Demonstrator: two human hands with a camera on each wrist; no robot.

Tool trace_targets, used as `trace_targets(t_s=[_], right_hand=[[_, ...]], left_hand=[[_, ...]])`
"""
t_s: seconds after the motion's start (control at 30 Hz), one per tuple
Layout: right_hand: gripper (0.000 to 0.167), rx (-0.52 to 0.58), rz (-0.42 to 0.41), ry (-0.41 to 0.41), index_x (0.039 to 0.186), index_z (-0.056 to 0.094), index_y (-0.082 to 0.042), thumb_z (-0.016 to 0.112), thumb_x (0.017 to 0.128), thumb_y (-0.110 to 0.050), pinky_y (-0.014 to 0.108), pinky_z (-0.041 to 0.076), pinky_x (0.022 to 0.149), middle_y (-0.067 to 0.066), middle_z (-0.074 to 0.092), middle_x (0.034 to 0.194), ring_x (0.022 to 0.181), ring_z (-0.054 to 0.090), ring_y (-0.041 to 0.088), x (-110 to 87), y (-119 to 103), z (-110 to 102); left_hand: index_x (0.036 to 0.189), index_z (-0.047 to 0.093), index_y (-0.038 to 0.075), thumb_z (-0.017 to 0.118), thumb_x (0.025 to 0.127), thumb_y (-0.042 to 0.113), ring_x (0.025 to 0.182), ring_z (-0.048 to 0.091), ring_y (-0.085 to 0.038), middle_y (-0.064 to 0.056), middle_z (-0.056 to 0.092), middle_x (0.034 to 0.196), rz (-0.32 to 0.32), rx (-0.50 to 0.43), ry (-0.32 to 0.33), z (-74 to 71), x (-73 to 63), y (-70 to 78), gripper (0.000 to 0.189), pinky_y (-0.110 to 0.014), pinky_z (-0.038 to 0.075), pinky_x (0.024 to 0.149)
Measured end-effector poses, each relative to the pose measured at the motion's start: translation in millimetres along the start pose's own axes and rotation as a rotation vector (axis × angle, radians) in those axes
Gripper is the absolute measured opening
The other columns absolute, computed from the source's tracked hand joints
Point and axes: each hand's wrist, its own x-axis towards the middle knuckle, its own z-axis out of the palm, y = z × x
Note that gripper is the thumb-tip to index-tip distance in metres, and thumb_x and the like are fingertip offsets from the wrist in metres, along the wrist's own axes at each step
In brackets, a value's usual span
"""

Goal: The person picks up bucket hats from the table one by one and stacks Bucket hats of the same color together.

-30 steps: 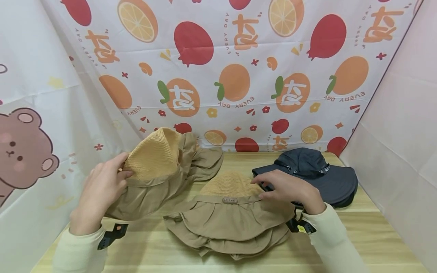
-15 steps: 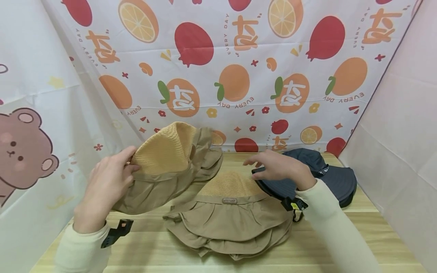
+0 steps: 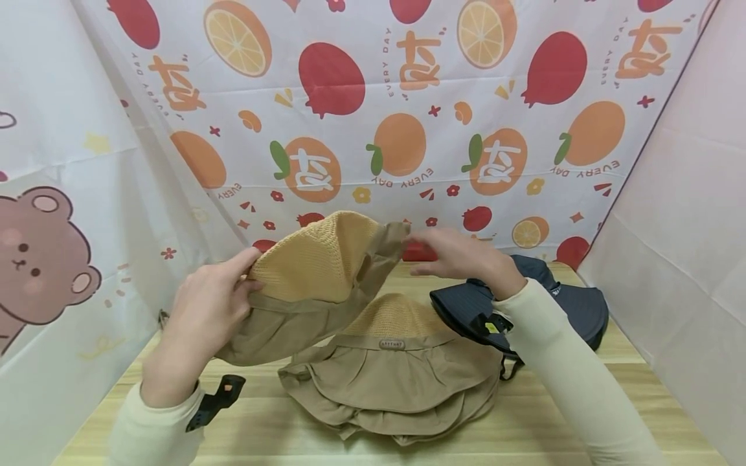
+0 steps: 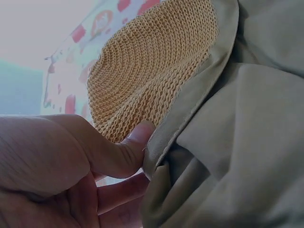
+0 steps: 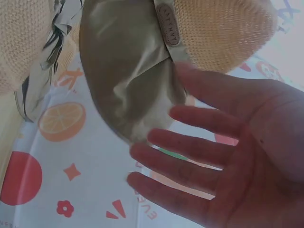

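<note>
A left hand (image 3: 206,314) pinches a sun hat with a yellow knitted crown and gathered khaki cloth brim (image 3: 305,268), raised tilted above the pale wood-grain desk (image 3: 262,417). The right hand (image 3: 463,255), its grip released and fingers extended, is at the hat's far edge (whether touching, I cannot tell). Below sits a matching yellow-and-khaki hat with an oval badge (image 3: 402,378); right, a dark navy cloth brimmed hat (image 3: 583,314).

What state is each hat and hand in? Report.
Raised khaki sun hat: tilted, held above the table.
Lower khaki sun hat: resting crown up, brim ruffled.
Navy sun hat: crown up, partly hidden by right sleeve.
Left hand: pinching raised khaki sun hat.
Right hand: extended, holding nothing.
</note>
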Motion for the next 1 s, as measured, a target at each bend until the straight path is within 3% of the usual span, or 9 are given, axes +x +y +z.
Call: trace_targets(t_s=[0.13, 0.23, 0.37, 0.43, 0.5, 0.63, 0.77, 0.87, 1.0], right_hand=[[0.066, -0.018, 0.047, 0.059, 0.147, 0.054, -0.001, 0.078, 0.093, -0.030, 0.052, 0.044, 0.116, 0.017, 0.057, 0.150, 0.140, 0.054, 0.034, 6.2, -2, -4], [0.064, -0.037, 0.037, 0.097, 0.144, 0.057, -0.003, 0.080, 0.092, -0.032, 0.050, 0.045, 0.115, 0.015, 0.061, 0.146, 0.136, 0.056, 0.032, 10.4, -3, -4], [0.035, 0.007, -0.008, 0.146, 0.120, 0.072, -0.007, 0.080, 0.091, -0.025, 0.037, 0.055, 0.084, 0.007, 0.075, 0.107, 0.094, 0.068, 0.021, 11.7, -4, -2], [0.020, 0.039, -0.035, 0.175, 0.105, 0.074, -0.008, 0.081, 0.091, -0.021, 0.031, 0.048, 0.068, 0.003, 0.071, 0.087, 0.075, 0.059, 0.016, 10.1, -6, -2], [0.013, 0.054, -0.060, 0.211, 0.097, 0.073, -0.009, 0.080, 0.090, -0.018, 0.028, 0.041, 0.063, 0.001, 0.066, 0.078, 0.068, 0.052, 0.014, 7.2, -8, -2], [0.010, 0.063, -0.116, 0.309, 0.098, 0.074, -0.008, 0.079, 0.091, -0.013, 0.027, 0.042, 0.063, 0.002, 0.069, 0.080, 0.068, 0.054, 0.012, -2.1, -13, -5], [0.007, 0.068, -0.129, 0.376, 0.091, 0.069, -0.008, 0.074, 0.094, -0.011, 0.027, 0.039, 0.062, 0.002, 0.060, 0.073, 0.065, 0.049, 0.013, -11.7, -16, -9], [0.012, 0.072, -0.118, 0.411, 0.088, 0.065, -0.008, 0.072, 0.096, -0.012, 0.027, 0.036, 0.060, 0.002, 0.054, 0.069, 0.063, 0.044, 0.013, -17.6, -17, -12], [0.008, 0.103, -0.115, 0.452, 0.093, 0.068, -0.008, 0.069, 0.098, -0.013, 0.026, 0.036, 0.059, 0.003, 0.061, 0.073, 0.062, 0.044, 0.013, -23.8, -14, -13]], left_hand=[[0.092, 0.060, 0.015, 0.071, 0.083, -0.010, 0.060, 0.050, -0.020, -0.001, 0.062, 0.067, 0.028, -0.005, -0.009, 1.5, 2.4, 8.4, 0.028, -0.034, 0.035, 0.054], [0.090, 0.059, 0.014, 0.072, 0.081, -0.011, 0.060, 0.048, -0.019, 0.000, 0.054, 0.064, 0.074, -0.003, 0.003, 4.7, 4.6, 12.9, 0.030, -0.033, 0.036, 0.056], [0.100, 0.064, 0.012, 0.075, 0.081, -0.011, 0.061, 0.051, -0.019, -0.002, 0.058, 0.066, 0.101, -0.037, -0.014, 9.8, 6.9, 16.7, 0.032, -0.037, 0.041, 0.059], [0.107, 0.066, 0.013, 0.074, 0.082, -0.010, 0.062, 0.053, -0.019, -0.002, 0.062, 0.069, 0.090, -0.064, -0.037, 12.2, 7.5, 17.7, 0.035, -0.038, 0.042, 0.060], [0.113, 0.067, 0.014, 0.074, 0.083, -0.010, 0.063, 0.053, -0.018, -0.002, 0.064, 0.072, 0.075, -0.084, -0.058, 13.9, 7.5, 18.1, 0.039, -0.037, 0.042, 0.059], [0.111, 0.064, 0.014, 0.073, 0.085, -0.009, 0.061, 0.048, -0.016, -0.001, 0.064, 0.072, 0.058, -0.109, -0.084, 16.6, 8.2, 18.2, 0.036, -0.031, 0.037, 0.057], [0.110, 0.061, 0.011, 0.074, 0.089, -0.003, 0.062, 0.050, -0.016, -0.003, 0.067, 0.078, 0.021, -0.135, -0.161, 18.1, 9.1, 16.5, 0.028, -0.029, 0.038, 0.055], [0.112, 0.059, 0.009, 0.073, 0.092, 0.002, 0.068, 0.061, -0.017, -0.006, 0.073, 0.086, 0.007, -0.162, -0.225, 20.2, 9.9, 13.9, 0.025, -0.032, 0.045, 0.058], [0.121, 0.059, 0.007, 0.072, 0.095, 0.006, 0.086, 0.074, -0.022, -0.008, 0.078, 0.095, 0.011, -0.228, -0.275, 25.2, 10.3, 7.4, 0.029, -0.036, 0.056, 0.068]])
